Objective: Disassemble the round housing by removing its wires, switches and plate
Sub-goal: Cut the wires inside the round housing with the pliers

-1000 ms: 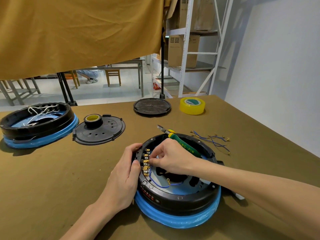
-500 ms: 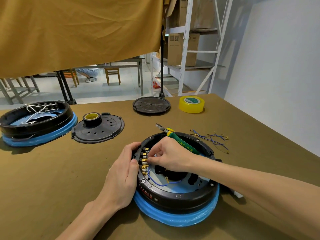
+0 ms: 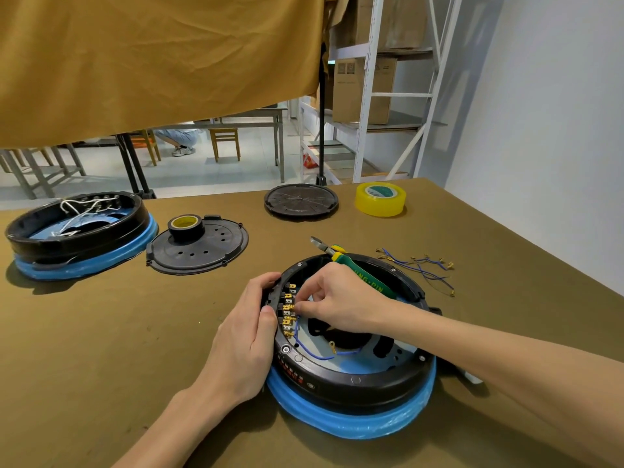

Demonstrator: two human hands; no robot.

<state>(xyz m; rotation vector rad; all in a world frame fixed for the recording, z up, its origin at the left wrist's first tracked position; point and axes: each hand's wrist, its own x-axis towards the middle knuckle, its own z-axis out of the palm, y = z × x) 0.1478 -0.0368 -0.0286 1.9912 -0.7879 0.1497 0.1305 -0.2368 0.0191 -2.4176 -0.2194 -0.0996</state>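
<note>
The round black plastic housing with a blue ring around its base [image 3: 351,383] sits on the olive-brown cloth-covered table [image 3: 101,349], near the front edge and slightly right of centre.

Left hand [image 3: 248,336]: wrapped over the housing's left outer wall, fingers curled over the rim and thumb lying along the rim top, gripping it.

Right hand [image 3: 341,300]: reaches in from the right over the housing's open top. Thumb and forefinger are closed in a narrow pinch at the row of brass spade terminals [image 3: 288,309] on the inner left wall. The fingertips hide which terminal or connector is held.

A blue wire [image 3: 309,351] loops from the lower terminals across the pale blue inner plate [image 3: 388,363] to a free brass lug.

Green-handled side cutters [image 3: 351,266] lie across the housing's far rim, jaws pointing out to the far left, handle partly under the right hand.

A loose bundle of blue wires with brass lugs [image 3: 422,268] lies on the table just right of the housing, apart from it.

Far left: a second black housing on a blue ring [image 3: 81,238] holding white wires. Beside it, a flat black round cover [image 3: 199,249] with a black roll of tape with a yellow core [image 3: 185,225] on top. Far edge: a ribbed black disc [image 3: 300,201] and a yellow tape roll [image 3: 380,199].
</note>
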